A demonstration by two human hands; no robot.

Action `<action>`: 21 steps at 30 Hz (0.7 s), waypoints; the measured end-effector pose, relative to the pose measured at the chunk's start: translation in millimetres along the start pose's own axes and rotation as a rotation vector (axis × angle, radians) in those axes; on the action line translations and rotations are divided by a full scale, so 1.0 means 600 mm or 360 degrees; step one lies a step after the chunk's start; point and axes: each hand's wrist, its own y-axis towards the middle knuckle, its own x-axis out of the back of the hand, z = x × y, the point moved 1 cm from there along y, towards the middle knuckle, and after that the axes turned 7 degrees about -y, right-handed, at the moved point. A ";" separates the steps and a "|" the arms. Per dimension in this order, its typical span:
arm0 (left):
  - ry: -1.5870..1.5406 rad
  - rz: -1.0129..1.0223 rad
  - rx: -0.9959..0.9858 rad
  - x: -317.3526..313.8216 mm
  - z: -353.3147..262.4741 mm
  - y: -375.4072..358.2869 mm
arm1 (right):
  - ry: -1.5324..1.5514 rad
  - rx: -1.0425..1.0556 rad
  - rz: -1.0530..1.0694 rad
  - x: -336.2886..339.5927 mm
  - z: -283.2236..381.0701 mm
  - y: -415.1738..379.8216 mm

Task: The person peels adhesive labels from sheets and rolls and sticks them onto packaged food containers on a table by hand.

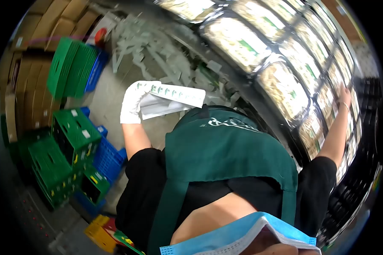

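Observation:
My left hand [135, 101], in a white glove, is closed on a folded strip of labels [181, 95]. The strip is white with a row of small green marks, and it hangs out to the right in front of my green apron [229, 148]. My bare right hand [344, 96] is stretched far out to the right, fingers extended over the clear-wrapped packs [308, 63] of pale food in black trays. Green and white labels show on several of these packs, which lie in rows. Nothing shows in the right hand's fingers.
Green crates [74, 134] and blue crates [108, 157] are stacked at the left, with cardboard boxes [34, 91] behind them. Pale strips of waste [151, 51] litter the floor ahead. A yellow crate [100, 233] stands at the lower left; black trays [348, 208] sit at the lower right.

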 end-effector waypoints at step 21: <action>0.0423 -0.0179 0.0474 -0.072 -0.058 0.253 | -0.0165 0.0058 -0.0211 0.030 0.042 -0.048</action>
